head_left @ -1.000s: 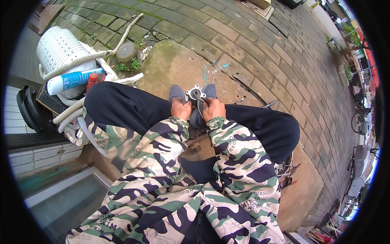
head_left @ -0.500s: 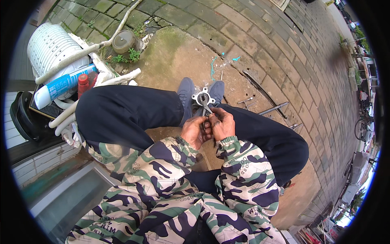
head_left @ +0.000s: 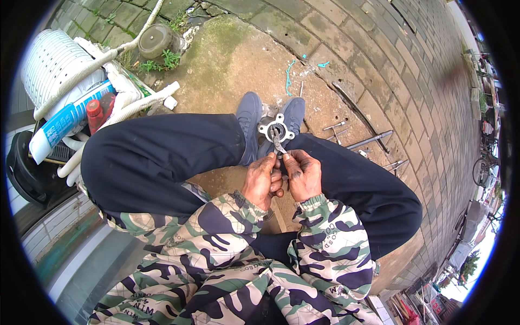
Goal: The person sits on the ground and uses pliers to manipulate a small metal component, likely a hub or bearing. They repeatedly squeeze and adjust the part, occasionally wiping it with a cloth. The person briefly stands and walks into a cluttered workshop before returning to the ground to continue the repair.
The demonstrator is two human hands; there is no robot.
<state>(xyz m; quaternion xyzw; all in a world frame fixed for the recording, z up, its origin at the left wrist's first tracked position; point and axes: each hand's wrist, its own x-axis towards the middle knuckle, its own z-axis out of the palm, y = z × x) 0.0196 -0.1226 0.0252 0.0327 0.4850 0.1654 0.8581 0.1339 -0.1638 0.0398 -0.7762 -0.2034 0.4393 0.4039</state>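
A silver metal flange part (head_left: 264, 129) with rounded, holed lugs stands between my two shoes. A pair of pliers (head_left: 278, 145) points into its round central opening, its jaws inside the ring. My left hand (head_left: 261, 183) is closed on one handle of the pliers, with thumb and curled fingers. Around the other handle my right hand (head_left: 304, 174) is closed, thumb and forefinger pinching it. The handle ends are mostly hidden by my fingers, and what the jaws grip, if anything, is too small to make out.
To the right on the ground lie a T-shaped wrench (head_left: 336, 128), a long metal rod (head_left: 370, 140) and further tools (head_left: 396, 164). A white basket (head_left: 57, 70), hoses (head_left: 142, 104), a red bottle (head_left: 95, 115) and a blue-white package (head_left: 67, 124) crowd the left. A lidded jar (head_left: 155, 41) stands beyond.
The plier handles have spread apart, and my hands have moved slightly away from each other. The view has shifted a little, so the ground things sit differently.
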